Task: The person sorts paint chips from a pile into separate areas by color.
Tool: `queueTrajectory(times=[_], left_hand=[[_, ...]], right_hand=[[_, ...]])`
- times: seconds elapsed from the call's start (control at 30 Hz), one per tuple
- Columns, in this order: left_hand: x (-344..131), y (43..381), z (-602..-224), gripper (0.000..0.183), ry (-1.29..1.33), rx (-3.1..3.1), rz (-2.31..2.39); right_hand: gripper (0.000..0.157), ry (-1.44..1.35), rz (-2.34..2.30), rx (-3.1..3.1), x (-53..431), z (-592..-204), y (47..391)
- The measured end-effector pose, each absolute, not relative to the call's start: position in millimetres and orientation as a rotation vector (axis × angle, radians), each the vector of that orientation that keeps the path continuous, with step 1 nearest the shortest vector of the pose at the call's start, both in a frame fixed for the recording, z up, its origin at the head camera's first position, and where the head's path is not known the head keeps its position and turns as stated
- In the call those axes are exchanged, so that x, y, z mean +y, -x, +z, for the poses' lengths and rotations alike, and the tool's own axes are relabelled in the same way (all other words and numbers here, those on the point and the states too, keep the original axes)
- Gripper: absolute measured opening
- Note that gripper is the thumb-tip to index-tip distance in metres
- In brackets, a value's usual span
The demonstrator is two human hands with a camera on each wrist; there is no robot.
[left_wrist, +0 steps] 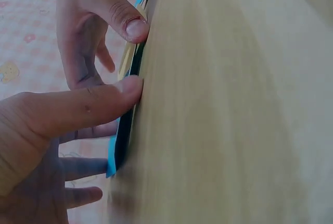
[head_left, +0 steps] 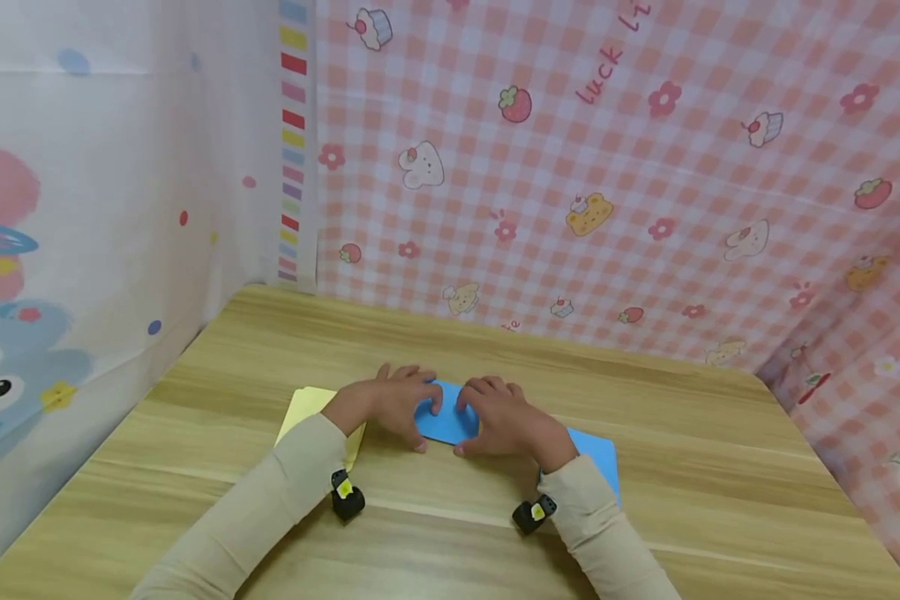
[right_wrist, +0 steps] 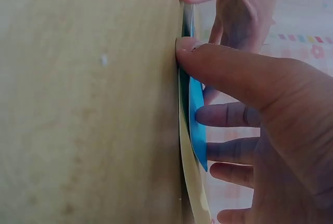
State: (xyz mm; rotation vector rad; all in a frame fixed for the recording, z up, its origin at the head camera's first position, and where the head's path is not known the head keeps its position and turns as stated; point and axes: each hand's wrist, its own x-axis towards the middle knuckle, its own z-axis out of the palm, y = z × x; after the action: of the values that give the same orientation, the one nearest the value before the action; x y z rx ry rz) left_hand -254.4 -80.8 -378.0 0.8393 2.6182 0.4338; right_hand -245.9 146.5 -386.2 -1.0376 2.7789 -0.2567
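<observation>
A blue sheet of paper (head_left: 447, 423) lies mid-table between the two hands. My left hand (head_left: 399, 406) holds its left part, thumb at the near edge and fingers curved toward the far side. At the right part, my right hand (head_left: 506, 421) holds it in a mirrored way. Up close in the left wrist view, the left thumb (left_wrist: 122, 92) touches the dark edge below the blue paper (left_wrist: 123, 140). In the right wrist view, the right thumb (right_wrist: 195, 52) rests at the edge, and a pale yellowish sheet (right_wrist: 193, 187) shows alongside the blue.
Yellow paper sheets (head_left: 303, 410) lie left, partly under the left forearm. More blue paper (head_left: 600, 457) lies beside the right wrist. The wooden table (head_left: 435, 542) meets a pink checked cloth (head_left: 540, 167) behind and a white printed cloth (head_left: 142, 150) at left.
</observation>
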Motion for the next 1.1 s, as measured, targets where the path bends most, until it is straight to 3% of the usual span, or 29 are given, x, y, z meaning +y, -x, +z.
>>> queueTrajectory(times=[0.27, 0.5, 0.7, 1.1], left_hand=[[-78.2, 250.9, -373.9, 0.031, -0.874, 2.723, 0.422], [-66.7, 230.5, -336.2, 0.029, -1.064, 2.893, 0.461], [-22.2, 216.2, -313.6, 0.032, -1.193, 2.936, 0.419], [55.8, 193.7, -309.7, 0.032, -1.313, 2.962, 0.29]], right_hand=[[0.048, 1.044, -0.204, 2.795, 149.2, -373.5, 240.8], [0.046, 1.094, -0.221, 2.898, 178.3, -328.4, 217.9], [0.045, 1.109, -0.206, 3.026, 223.1, -301.7, 187.1], [0.045, 0.904, -0.322, 3.103, 292.1, -296.7, 143.8]])
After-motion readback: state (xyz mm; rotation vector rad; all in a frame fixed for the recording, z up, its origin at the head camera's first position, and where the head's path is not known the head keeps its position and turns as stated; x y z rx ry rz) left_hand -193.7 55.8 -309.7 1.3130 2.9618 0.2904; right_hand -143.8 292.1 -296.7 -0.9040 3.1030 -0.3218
